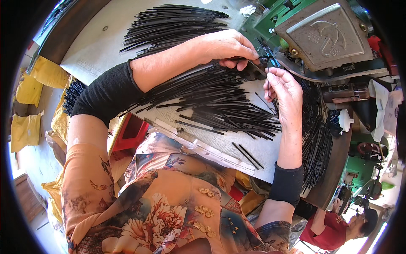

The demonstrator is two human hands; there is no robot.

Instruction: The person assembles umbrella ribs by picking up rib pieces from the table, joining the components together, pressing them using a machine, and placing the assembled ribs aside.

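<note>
My left hand (232,47) reaches across the table to the green machine's edge. Its fingers are closed on a thin black rod (265,57), whose tip points right toward my other hand. Just to the right, my right hand (284,88) has thumb and forefinger pinched on a slender dark piece (267,73) near that tip; its kind is too small to make out. Beneath my wrists lies a spread pile of thin black rods (228,106). A second pile (169,27) fans out beyond my left forearm.
A green machine with a grey metal cover (325,38) stands at the far right. More black rods (313,144) hang along the table's right side. Two loose rods (248,155) lie by the near edge. A person in a red shirt (325,230) works at another green machine, lower right.
</note>
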